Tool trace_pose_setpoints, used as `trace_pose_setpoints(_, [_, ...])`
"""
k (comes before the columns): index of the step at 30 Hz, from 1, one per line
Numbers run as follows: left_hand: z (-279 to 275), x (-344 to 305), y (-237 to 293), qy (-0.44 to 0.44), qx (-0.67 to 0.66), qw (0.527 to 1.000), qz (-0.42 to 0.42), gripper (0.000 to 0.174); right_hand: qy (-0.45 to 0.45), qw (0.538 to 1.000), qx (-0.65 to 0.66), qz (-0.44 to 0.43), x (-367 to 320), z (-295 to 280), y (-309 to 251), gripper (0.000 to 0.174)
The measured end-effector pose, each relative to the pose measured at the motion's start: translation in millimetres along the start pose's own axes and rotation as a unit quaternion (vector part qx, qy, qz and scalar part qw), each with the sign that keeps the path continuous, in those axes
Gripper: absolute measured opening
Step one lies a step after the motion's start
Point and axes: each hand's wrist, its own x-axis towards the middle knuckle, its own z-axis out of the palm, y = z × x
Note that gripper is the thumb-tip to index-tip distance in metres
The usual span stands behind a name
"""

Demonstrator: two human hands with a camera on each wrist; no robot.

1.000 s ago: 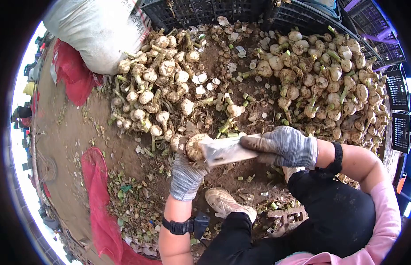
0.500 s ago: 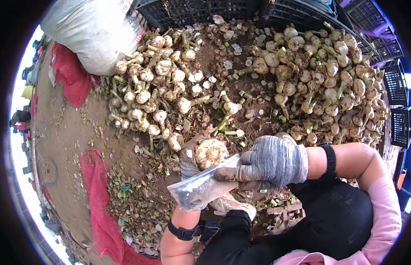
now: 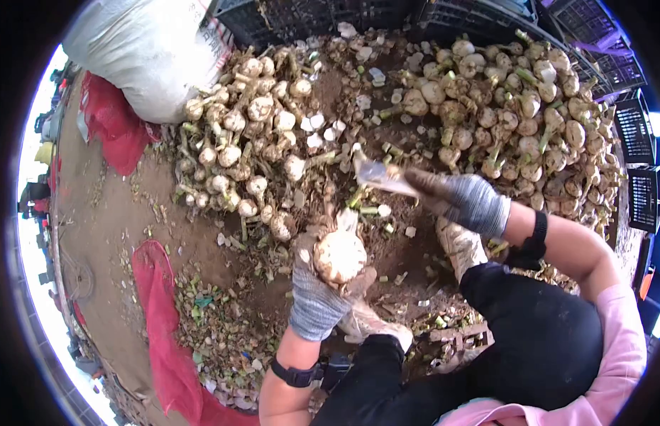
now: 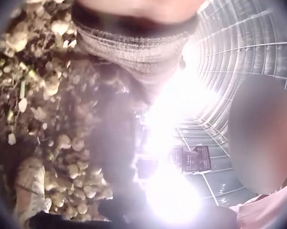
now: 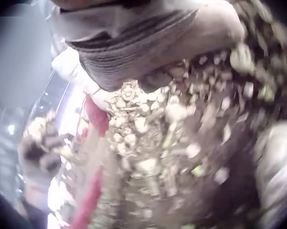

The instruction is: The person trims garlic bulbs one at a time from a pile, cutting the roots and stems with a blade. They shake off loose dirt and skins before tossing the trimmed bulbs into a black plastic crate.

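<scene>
In the head view the gloved left hand grips a pale round bulb, its cut-looking white face turned up and a short stem pointing away. Up and to the right of it, the gloved right hand holds a flat, broad blade that is blurred and apart from the bulb. The right wrist view shows the right glove across the top, blurred, with the left hand and the bulb at the left. The left wrist view shows the left glove, its fingers washed out by glare.
Piles of bulbs lie at the left and right. A white sack, black crates and red netting surround them. Shoes and trimmings are on the dirt below the hands.
The blade swung down to the left across the bulb and is now up and right, away from it. The bulb's face went from brown and rooty to white. The left hand shifted slightly right.
</scene>
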Motion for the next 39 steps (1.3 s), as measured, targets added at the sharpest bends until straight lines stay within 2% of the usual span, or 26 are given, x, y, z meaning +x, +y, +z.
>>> trace_pose_setpoints(1, [0,3,-10,-0.004,-0.018,1.0,-0.002,0.07,-0.035,0.999,0.013,0.018,3,-4,-7,0.052])
trace_pose_setpoints(3, [-7,5,-22,-0.137,-0.002,0.983,0.118,0.083,-0.064,0.993,0.092,0.035,4,-8,-17,0.051])
trace_pose_setpoints(5, [-8,3,-23,-0.118,0.059,0.97,0.207,0.065,-0.122,0.963,0.239,0.015,5,-16,-23,0.049])
trace_pose_setpoints(7, [-12,4,-18,-0.254,0.0,0.967,0.031,0.039,-0.157,0.946,0.285,-0.009,6,-21,-31,0.052])
trace_pose_setpoints(8, [-10,4,-9,-0.229,0.116,0.958,0.125,0.032,-0.199,0.936,0.289,0.026,10,-31,-45,0.052])
trace_pose_setpoints(9, [-8,4,-11,-0.229,0.115,0.959,0.124,0.032,-0.239,0.923,0.294,0.06,14,-40,-57,0.052])
trace_pose_setpoints(10, [-7,5,-13,-0.232,0.143,0.944,0.185,0.028,-0.24,0.923,0.295,0.061,15,-35,-58,0.052])
trace_pose_setpoints(11, [-6,7,-14,-0.233,0.172,0.925,0.247,0.027,-0.222,0.932,0.287,0.008,15,-27,-57,0.051])
trace_pose_setpoints(13, [-8,6,-3,-0.25,0.208,0.913,0.245,0.021,-0.202,0.937,0.28,-0.044,13,-15,-40,0.051])
trace_pose_setpoints(15, [-16,3,3,-0.146,0.162,0.963,0.156,0.039,-0.24,0.93,0.213,0.177,1,-9,3,0.05])
trace_pose_setpoints(16, [-19,-8,-9,-0.039,-0.008,0.999,0.018,0.032,-0.231,0.93,0.197,0.209,-21,0,32,0.05])
trace_pose_setpoints(17, [-20,-20,-29,0.076,-0.182,0.973,-0.118,0.028,-0.228,0.917,0.205,0.255,-26,1,37,0.051])
trace_pose_setpoints(19, [-28,-5,-51,0.214,-0.26,0.888,-0.313,0.027,-0.22,0.867,0.252,0.369,-34,3,25,0.052])
trace_pose_setpoints(21, [-2,24,-17,0.051,-0.298,0.915,-0.266,0.028,-0.242,0.87,0.269,0.335,-24,6,4,0.048])
trace_pose_setpoints(22, [32,32,10,0.06,-0.315,0.941,-0.109,0.034,-0.242,0.907,0.23,0.256,-19,9,8,0.048])
trace_pose_setpoints(24, [49,30,21,0.071,-0.325,0.942,0.037,0.044,-0.292,0.88,0.263,0.267,-19,26,15,0.049])
trace_pose_setpoints(25, [33,34,2,0.02,-0.169,0.983,0.072,0.046,-0.291,0.883,0.257,0.263,-21,23,18,0.049])
trace_pose_setpoints(27, [-1,39,-49,0.056,-0.12,0.983,-0.123,0.048,-0.251,0.891,0.257,0.277,-16,2,-11,0.048])
trace_pose_setpoints(29, [-40,38,-117,0.153,-0.055,0.942,-0.295,0.05,-0.239,0.904,0.239,0.262,-21,3,-5,0.048])
trace_pose_setpoints(32, [-60,30,-173,0.181,-0.054,0.906,-0.38,0.054,-0.23,0.891,0.265,0.286,-20,4,-1,0.051])
trace_pose_setpoints(33, [-56,35,-174,0.231,-0.126,0.854,-0.448,0.053,-0.229,0.892,0.263,0.286,-16,2,-7,0.051])
trace_pose_setpoints(34, [-57,32,-191,0.232,-0.127,0.855,-0.447,0.053,-0.231,0.896,0.26,0.276,-11,1,-12,0.051])
trace_pose_setpoints(35, [-60,23,-224,0.172,0.085,0.915,-0.355,0.048,-0.232,0.898,0.26,0.267,-9,2,-16,0.05])
trace_pose_setpoints(37, [-57,29,-236,0.101,0.29,0.922,-0.237,0.043,-0.221,0.913,0.251,0.233,-4,6,-12,0.051])
trace_pose_setpoints(38, [-50,41,-225,0.25,-0.064,0.888,-0.381,0.039,-0.208,0.922,0.257,0.202,-2,6,-11,0.053])
trace_pose_setpoints(39, [-45,43,-195,0.232,-0.282,0.836,-0.409,0.04,-0.196,0.928,0.265,0.173,-2,8,-12,0.054])
